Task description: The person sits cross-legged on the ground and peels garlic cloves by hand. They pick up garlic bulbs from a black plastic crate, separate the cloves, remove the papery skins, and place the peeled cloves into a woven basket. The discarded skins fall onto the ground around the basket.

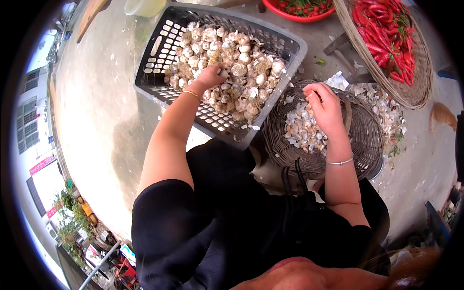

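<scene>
A grey plastic crate (232, 139) with slotted walls holds a heap of garlic bulbs (239, 69). My left hand (212, 77) reaches into the heap, fingers curled around a whitish garlic bulb (223, 74). To the right is a round wicker basket (366, 127) with an arched handle; peeled-apart garlic cloves and papery skins (304, 127) lie in it. Above that basket is my right hand (322, 103), its fingers bent and thumb near them; whether something small is between them cannot be told.
Garlic skins (380, 105) litter the concrete floor beside the wicker basket. A tilted wicker tray (417, 96) of red chili peppers (388, 40) stands at upper right, near a red basin (297, 18) of small red produce. A pale tub (145, 8) is at the top, an orange cat (443, 116) at far right.
</scene>
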Tool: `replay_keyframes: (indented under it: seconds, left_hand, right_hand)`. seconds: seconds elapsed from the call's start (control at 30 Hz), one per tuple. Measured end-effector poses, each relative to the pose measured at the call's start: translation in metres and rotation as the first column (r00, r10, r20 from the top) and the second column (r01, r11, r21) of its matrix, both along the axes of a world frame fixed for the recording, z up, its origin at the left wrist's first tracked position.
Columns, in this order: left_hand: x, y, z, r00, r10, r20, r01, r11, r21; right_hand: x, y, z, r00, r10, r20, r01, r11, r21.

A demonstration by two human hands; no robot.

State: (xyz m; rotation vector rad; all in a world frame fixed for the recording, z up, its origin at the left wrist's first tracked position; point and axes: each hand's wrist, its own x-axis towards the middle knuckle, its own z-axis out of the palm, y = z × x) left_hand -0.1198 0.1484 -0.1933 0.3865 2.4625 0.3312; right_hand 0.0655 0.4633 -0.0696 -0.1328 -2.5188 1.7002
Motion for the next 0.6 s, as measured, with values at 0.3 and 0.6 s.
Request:
replay_keyframes:
  seconds: [0.3, 0.6]
  left_hand:
    - [-0.047, 0.004, 0.023, 0.978, 0.211, 0.012, -0.204, 0.929, 0.309]
    - [-0.099, 0.075, -0.013, 0.956, -0.007, -0.293, -0.004, 0.999, -0.035]
  right_hand:
    - [0.005, 0.006, -0.010, 0.999, -0.012, 0.037, 0.012, 1.000, 0.004]
    - [0.001, 0.001, -0.015, 0.997, 0.013, 0.072, -0.014, 1.000, 0.008]
